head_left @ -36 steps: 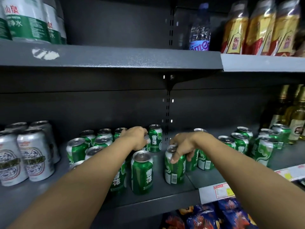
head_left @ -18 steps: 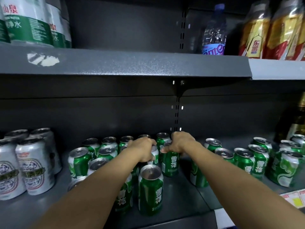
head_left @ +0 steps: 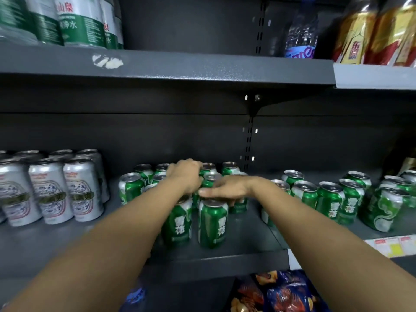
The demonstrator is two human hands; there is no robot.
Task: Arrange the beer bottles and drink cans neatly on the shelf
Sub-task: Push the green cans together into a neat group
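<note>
On the far left of the dark shelf (head_left: 67, 242) stood a block of silver cans (head_left: 82, 190), upright and packed close together. Above them, on the upper shelf (head_left: 180, 68), sat shrink-wrapped water bottles with green labels (head_left: 81, 23).

Just to the right of the silver block began a cluster of green beer cans (head_left: 131, 188), all upright, running back toward the rear panel. The person's left hand (head_left: 185, 174) reached into the middle of that cluster, knuckles up, fingers curled down over the cans at the back; whether it actually gripped one I could not tell, since the fingertips were hidden behind the can tops. Beside it, nearly touching, the right hand (head_left: 227, 189) lay flatter, fingers stretched leftward and relaxed over the top of the front green can (head_left: 212, 224), which stood near the shelf's front edge next to another green can (head_left: 177, 221) partly hidden by the left forearm.

Further right, past a gap on the shelf, a second group of green cans (head_left: 331, 199) stood in a looser row, the last one (head_left: 382, 208) tilted. Above, a clear water bottle (head_left: 301, 34) and gold-and-red packets (head_left: 369, 34) occupied the upper shelf. Below the shelf edge lay blue snack bags (head_left: 281, 291), with price labels (head_left: 391, 246) at the right.
</note>
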